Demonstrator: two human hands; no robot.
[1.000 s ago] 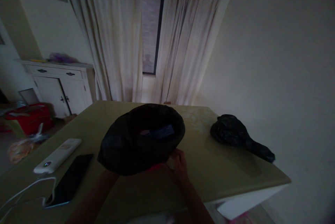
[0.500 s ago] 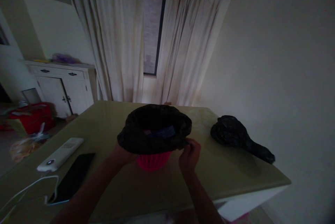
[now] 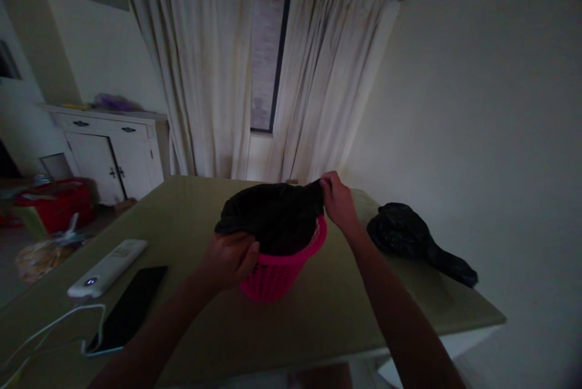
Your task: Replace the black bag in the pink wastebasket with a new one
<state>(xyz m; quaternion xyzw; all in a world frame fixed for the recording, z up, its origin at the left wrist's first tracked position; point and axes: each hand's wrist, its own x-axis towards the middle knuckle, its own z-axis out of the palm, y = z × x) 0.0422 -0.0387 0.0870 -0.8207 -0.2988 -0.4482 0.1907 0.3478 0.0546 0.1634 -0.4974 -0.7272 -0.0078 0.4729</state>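
Note:
A pink slatted plastic basket [image 3: 271,277] stands on the table in front of me, with a black plastic bag [image 3: 277,213] in its mouth. At the near left rim, my left hand [image 3: 231,259] is closed on the bag's edge. My right hand [image 3: 337,198] pinches the bag at the right and holds that edge raised above the rim. The near and right parts of the pink rim are bare, while the bag still hangs over the far left side. Whatever lies inside the basket is hidden by the bag.
On the right of the table [image 3: 195,207] lies a bundle of black plastic bags [image 3: 404,234]. To the left are a white power bank [image 3: 108,268] and a black phone [image 3: 131,304] with a white cable [image 3: 59,319]. A wall rises close on the right.
The bag's near edge has come up off the basket's outside, baring the pink rim. My right hand has risen with the bag, and my left hand has moved over the near left rim.

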